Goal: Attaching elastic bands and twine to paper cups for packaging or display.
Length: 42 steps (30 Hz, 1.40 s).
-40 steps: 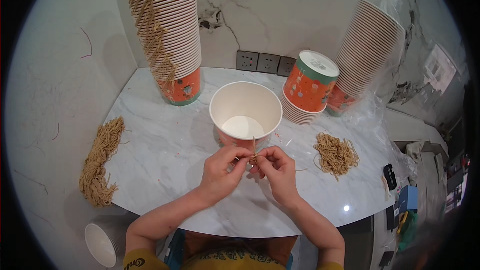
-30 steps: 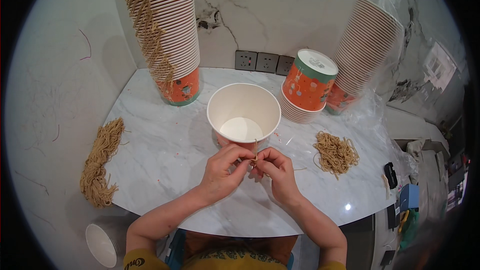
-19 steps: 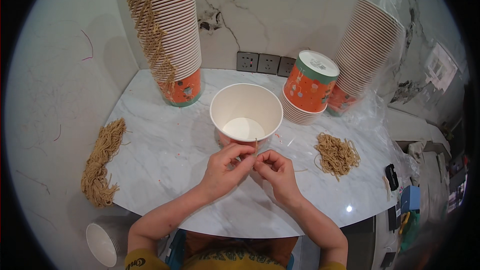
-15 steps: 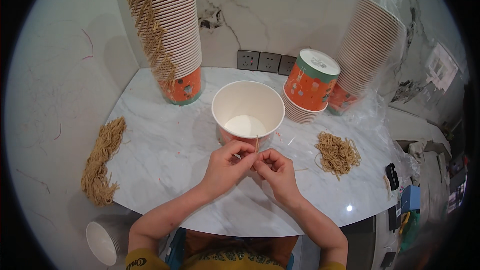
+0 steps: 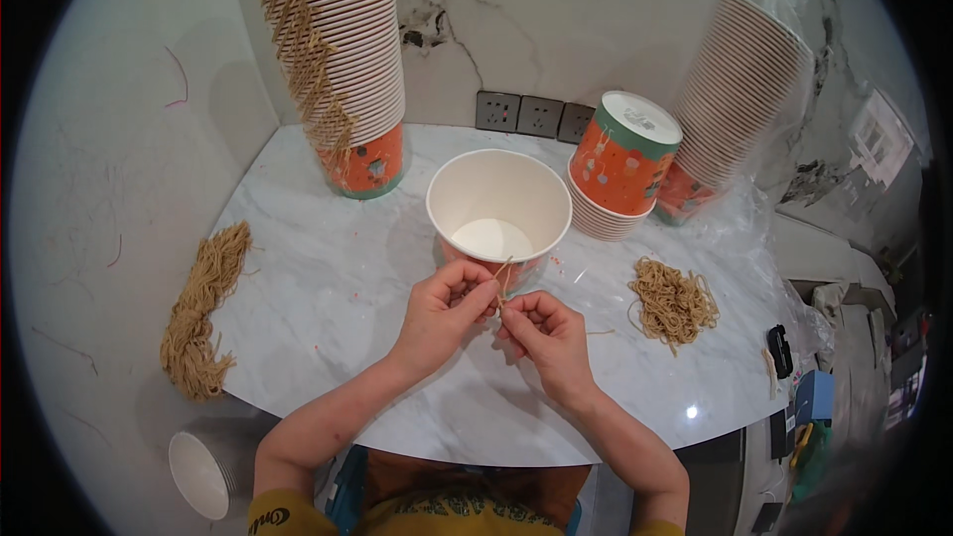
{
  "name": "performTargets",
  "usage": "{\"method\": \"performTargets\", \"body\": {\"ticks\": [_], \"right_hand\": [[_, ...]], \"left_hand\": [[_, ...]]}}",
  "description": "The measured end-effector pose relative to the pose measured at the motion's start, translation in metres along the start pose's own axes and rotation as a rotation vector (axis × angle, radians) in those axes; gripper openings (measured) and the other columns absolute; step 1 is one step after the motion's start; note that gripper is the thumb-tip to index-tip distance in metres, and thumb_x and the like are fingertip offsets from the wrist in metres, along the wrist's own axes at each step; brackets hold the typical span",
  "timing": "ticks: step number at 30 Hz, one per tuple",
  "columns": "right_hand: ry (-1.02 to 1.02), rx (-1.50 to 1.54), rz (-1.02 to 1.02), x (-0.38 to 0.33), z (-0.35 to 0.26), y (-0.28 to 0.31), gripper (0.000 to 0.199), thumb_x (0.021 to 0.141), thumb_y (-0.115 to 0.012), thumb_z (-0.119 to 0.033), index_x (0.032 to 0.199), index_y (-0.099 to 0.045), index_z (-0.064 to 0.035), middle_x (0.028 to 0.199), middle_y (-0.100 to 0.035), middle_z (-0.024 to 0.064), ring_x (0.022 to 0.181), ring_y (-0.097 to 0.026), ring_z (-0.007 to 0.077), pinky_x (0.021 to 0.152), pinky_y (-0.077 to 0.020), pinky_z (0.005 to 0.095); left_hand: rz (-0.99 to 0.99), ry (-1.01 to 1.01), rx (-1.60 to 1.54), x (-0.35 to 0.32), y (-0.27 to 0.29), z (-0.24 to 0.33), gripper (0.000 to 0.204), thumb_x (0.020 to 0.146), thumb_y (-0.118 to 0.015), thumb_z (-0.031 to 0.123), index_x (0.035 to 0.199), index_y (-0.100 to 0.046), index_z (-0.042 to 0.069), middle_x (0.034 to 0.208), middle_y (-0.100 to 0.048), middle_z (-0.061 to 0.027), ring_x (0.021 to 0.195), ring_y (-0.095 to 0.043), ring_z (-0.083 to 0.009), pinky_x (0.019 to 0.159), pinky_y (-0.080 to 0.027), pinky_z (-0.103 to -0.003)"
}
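A large orange paper bucket (image 5: 499, 201) with a white inside stands upright in front of me, its mouth facing up. At its near side my left hand (image 5: 452, 306) pinches a thin tan string (image 5: 504, 271) between thumb and fingers. My right hand (image 5: 545, 335) pinches the same string just beside it, its fingertips close to the left ones. The string's loose end sticks up against the bucket's near wall. How the string passes through or around the bucket is hidden by my fingers.
Tall nested bucket stacks stand at the back left (image 5: 362, 69), draped with strings, and at the back right (image 5: 740, 89) in clear plastic. An upturned bucket (image 5: 627, 164) tops a short stack. String bundles lie left (image 5: 205, 313) and right (image 5: 673, 303). More buckets (image 5: 202, 476) lie below the table edge.
My hands have drawn slightly apart, the left one shifting up and left. More of the string now shows between and above the fingertips. The view has shifted a little.
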State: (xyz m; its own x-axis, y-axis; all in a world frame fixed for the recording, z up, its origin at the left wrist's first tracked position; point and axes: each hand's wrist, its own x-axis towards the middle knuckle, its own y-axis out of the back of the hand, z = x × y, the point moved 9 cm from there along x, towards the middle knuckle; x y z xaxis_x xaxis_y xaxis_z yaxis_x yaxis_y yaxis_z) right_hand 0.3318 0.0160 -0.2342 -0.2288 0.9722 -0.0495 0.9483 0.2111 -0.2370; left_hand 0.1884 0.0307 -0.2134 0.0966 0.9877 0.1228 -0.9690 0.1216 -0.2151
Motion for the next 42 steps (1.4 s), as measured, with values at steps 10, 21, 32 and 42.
{"method": "performTargets", "body": {"ticks": [10, 21, 32, 42], "right_hand": [[0.024, 0.155, -0.025, 0.003, 0.002, 0.004, 0.015, 0.104, -0.056, -0.017, 0.106, -0.059, -0.002, 0.088, -0.072, 0.013, 0.063, -0.065, 0.0149, 0.054, -0.0473, 0.0243], [-0.087, 0.145, -0.018, 0.0, 0.008, -0.004, 0.024, 0.102, -0.06, -0.021, 0.109, -0.059, 0.0011, 0.089, -0.072, 0.0154, 0.065, -0.067, 0.0172, 0.056, -0.055, 0.0286], [-0.241, 0.307, -0.081, -0.002, 0.02, -0.008, 0.021, 0.1, -0.061, -0.021, 0.096, -0.064, -0.0011, 0.084, -0.071, 0.012, 0.063, -0.065, 0.0137, 0.054, -0.0542, 0.027], [-0.263, 0.323, -0.055, -0.004, 0.02, -0.009, 0.013, 0.098, -0.065, -0.013, 0.09, -0.065, -0.003, 0.079, -0.069, 0.0073, 0.059, -0.059, 0.0105, 0.052, -0.047, 0.0246]], "left_hand": [[-0.001, -0.022, 0.048, 0.0, -0.001, 0.0, 0.008, 0.1, -0.065, 0.01, 0.1, -0.065, 0.002, 0.086, -0.067, 0.0007, 0.077, -0.059, -0.0032, 0.068, -0.049, -0.02], [-0.01, -0.013, 0.024, -0.002, -0.001, 0.0, 0.009, 0.1, -0.065, 0.009, 0.101, -0.065, 0.001, 0.087, -0.068, -0.0001, 0.078, -0.06, -0.0041, 0.069, -0.05, -0.021], [-0.002, -0.117, 0.168, -0.002, -0.002, 0.007, 0.009, 0.098, -0.067, 0.009, 0.101, -0.067, 0.001, 0.086, -0.07, -0.0005, 0.077, -0.062, -0.0052, 0.069, -0.05, -0.022], [0.016, -0.183, 0.205, -0.002, -0.001, 0.01, 0.009, 0.097, -0.068, 0.009, 0.101, -0.068, 0.001, 0.088, -0.07, -0.0003, 0.078, -0.062, -0.0068, 0.071, -0.05, -0.023]]}}
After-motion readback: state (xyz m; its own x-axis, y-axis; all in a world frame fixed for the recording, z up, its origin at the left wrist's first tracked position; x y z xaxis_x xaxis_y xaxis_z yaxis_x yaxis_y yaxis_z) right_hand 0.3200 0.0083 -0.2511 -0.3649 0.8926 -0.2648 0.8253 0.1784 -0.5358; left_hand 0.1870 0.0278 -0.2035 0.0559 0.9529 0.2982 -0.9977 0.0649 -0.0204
